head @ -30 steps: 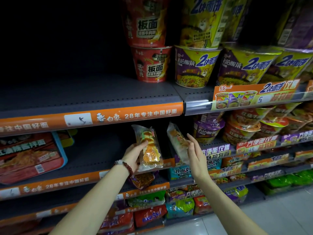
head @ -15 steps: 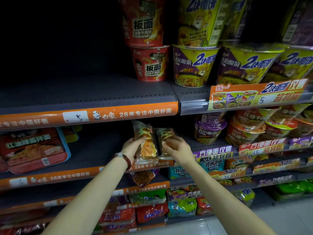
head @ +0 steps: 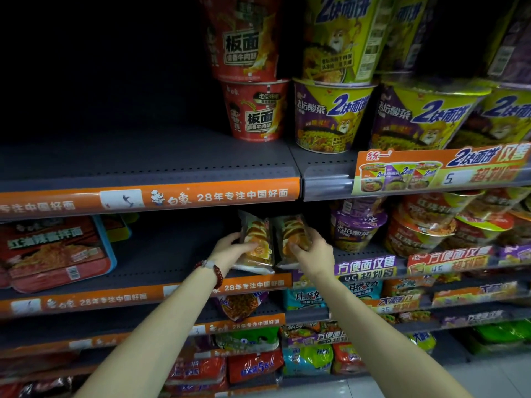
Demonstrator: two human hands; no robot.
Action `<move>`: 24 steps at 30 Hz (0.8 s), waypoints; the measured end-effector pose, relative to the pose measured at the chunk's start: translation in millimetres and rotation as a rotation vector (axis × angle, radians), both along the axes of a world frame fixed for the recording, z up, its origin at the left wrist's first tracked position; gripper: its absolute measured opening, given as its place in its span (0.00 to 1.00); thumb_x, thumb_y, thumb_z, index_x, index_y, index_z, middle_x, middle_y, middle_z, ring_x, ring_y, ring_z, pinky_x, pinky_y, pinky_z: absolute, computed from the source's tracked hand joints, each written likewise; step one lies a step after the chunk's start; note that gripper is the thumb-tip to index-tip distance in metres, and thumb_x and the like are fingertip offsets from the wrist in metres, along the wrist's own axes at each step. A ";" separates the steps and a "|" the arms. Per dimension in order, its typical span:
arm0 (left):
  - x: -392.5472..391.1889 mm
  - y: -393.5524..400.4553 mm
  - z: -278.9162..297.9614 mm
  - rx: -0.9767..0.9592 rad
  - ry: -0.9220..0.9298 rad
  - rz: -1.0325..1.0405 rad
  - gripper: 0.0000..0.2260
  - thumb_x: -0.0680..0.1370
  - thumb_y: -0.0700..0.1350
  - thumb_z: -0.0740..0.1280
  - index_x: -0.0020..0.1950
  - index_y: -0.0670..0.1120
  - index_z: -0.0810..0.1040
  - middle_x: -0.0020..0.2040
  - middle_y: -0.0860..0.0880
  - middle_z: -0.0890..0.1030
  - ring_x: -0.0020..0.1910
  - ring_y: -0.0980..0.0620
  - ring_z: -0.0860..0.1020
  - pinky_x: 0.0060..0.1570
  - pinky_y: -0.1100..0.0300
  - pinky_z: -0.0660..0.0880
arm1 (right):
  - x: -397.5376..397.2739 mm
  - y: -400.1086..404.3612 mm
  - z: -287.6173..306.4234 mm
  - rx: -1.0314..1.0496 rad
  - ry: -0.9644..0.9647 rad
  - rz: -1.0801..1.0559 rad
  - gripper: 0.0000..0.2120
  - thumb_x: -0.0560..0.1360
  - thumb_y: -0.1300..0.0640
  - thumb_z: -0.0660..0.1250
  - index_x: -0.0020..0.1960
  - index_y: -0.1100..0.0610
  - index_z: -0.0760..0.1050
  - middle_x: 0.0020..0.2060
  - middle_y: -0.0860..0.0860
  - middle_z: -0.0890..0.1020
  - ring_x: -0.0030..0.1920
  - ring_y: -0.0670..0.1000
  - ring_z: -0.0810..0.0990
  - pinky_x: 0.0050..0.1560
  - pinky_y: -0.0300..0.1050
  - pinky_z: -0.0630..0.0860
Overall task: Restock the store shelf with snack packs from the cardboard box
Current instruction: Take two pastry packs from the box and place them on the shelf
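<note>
Two clear snack packs with orange-yellow contents stand side by side on the second grey shelf (head: 161, 262), near its front edge. My left hand (head: 230, 251) grips the left snack pack (head: 257, 239) from its left side, thumb across the front. My right hand (head: 309, 249) grips the right snack pack (head: 291, 234), fingers curled over its front and right side. The two packs touch each other. A red bead bracelet sits on my left wrist. The cardboard box is out of view.
Red trays of noodles (head: 54, 251) lie at the left of the same shelf. Purple and red noodle bowls (head: 356, 228) crowd the right. Red cups (head: 255, 110) and yellow-purple cups (head: 330, 116) fill the shelf above. Bagged noodles (head: 307, 357) sit on lower shelves.
Both hands have pushed the two packs further back onto the shelf. The right pack, tilted and apart a second ago, now stands against the left one.
</note>
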State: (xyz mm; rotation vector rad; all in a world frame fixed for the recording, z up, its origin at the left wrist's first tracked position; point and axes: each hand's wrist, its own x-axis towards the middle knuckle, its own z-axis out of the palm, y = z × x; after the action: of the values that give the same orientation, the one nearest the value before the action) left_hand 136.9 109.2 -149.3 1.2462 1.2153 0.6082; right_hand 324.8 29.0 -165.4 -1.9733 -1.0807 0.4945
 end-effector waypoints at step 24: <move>56.6 -11.7 -19.1 0.384 0.528 0.097 0.19 0.79 0.52 0.61 0.66 0.42 0.72 0.57 0.39 0.80 0.56 0.39 0.77 0.50 0.53 0.74 | 34.8 -1.6 -10.7 -0.022 0.015 0.134 0.32 0.75 0.48 0.70 0.74 0.57 0.65 0.65 0.57 0.75 0.64 0.58 0.74 0.63 0.48 0.70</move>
State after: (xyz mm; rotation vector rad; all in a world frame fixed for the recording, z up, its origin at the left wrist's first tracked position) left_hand 193.5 97.4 -168.4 1.7507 1.6530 0.6222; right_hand 359.6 27.5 -176.1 -1.9213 -1.2080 0.5946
